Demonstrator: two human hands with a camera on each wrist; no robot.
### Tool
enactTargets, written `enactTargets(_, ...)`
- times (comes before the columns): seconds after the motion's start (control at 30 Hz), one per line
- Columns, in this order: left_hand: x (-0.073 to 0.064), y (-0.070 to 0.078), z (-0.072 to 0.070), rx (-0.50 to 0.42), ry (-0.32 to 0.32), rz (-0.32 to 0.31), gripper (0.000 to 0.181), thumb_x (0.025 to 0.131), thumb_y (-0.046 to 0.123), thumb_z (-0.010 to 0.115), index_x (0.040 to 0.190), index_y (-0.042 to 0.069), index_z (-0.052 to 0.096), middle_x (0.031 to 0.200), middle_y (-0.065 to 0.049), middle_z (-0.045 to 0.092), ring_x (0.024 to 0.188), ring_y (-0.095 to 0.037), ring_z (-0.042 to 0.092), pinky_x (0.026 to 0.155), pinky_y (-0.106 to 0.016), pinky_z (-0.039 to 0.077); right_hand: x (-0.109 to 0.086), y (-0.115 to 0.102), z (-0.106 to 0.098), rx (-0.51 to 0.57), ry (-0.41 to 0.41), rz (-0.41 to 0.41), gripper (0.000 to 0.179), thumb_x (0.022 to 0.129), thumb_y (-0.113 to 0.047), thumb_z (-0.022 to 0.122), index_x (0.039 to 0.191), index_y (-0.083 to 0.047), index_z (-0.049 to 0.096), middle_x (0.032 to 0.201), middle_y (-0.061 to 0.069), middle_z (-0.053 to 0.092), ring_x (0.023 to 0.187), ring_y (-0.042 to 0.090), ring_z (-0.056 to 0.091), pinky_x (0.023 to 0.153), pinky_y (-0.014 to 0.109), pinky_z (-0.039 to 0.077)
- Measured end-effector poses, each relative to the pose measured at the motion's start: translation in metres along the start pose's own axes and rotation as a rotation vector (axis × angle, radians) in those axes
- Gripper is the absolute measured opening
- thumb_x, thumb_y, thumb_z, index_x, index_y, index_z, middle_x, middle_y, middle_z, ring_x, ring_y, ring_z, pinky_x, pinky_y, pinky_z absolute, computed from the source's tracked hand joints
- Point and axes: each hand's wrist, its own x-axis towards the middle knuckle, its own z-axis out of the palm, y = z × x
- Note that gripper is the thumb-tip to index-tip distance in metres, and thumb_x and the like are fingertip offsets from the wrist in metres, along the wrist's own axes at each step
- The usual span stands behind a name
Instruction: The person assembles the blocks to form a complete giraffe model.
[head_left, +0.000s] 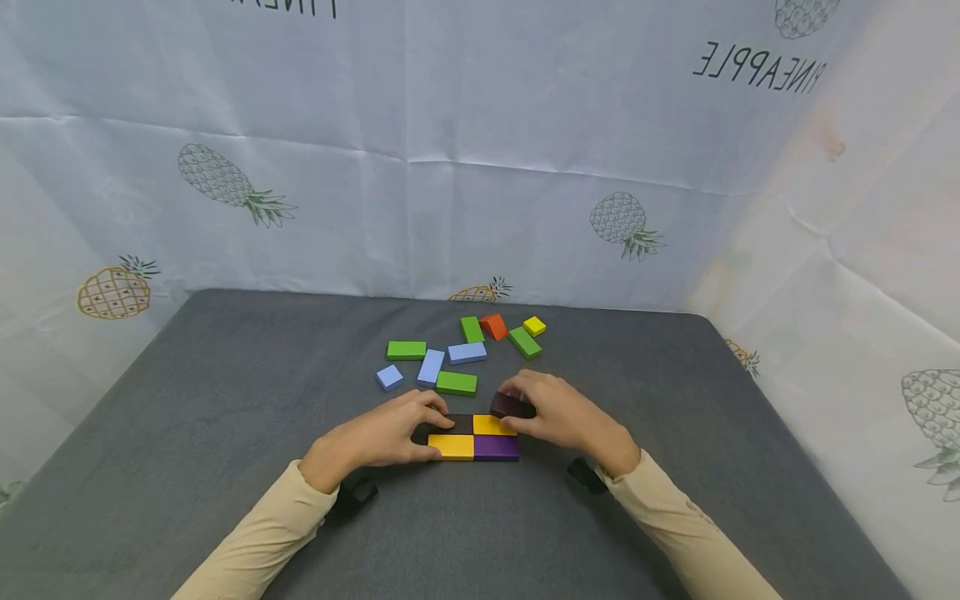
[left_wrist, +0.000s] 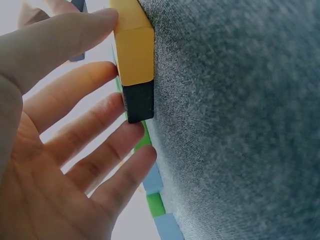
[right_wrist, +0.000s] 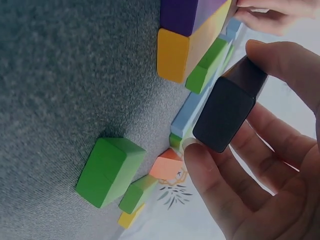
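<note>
My right hand (head_left: 558,412) pinches a black block (right_wrist: 225,112) between thumb and fingers, tilted just above the right end of a flat block group. That group has a yellow block (head_left: 451,447) and a purple block (head_left: 497,448) in the near row. Behind them lie another black block (head_left: 462,424) and a second yellow block (head_left: 491,425). At the group's left end is my left hand (head_left: 386,433), fingers fairly straight. Its thumb touches the near yellow block, and its fingertips are right at the black one, as the left wrist view shows.
Beyond the hands lie several green blocks (head_left: 456,383), blue blocks (head_left: 467,353), an orange-red wedge (head_left: 493,326) and a small yellow block (head_left: 535,326). A small blue block (head_left: 389,377) is left of them. Pineapple-print cloth (head_left: 450,225) hangs behind the grey table (head_left: 480,533).
</note>
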Motion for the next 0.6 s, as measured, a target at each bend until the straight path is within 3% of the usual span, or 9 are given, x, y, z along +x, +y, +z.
enactTargets(0.6, -0.001, 0.004, 0.0, 0.03, 0.021, -0.007, 0.04, 0.087, 0.023, 0.077, 0.124, 0.01, 0.07, 0.127, -0.006, 0.059, 0.119, -0.025, 0.054, 0.098, -0.042, 0.051, -0.019, -0.005, 0.008, -0.014, 0.04, -0.07, 0.036, 0.089, -0.031, 0.073, 0.12, -0.013, 0.066, 0.1, -0.004, 0.063, 0.086, 0.009, 0.056, 0.077, 0.03, 0.052)
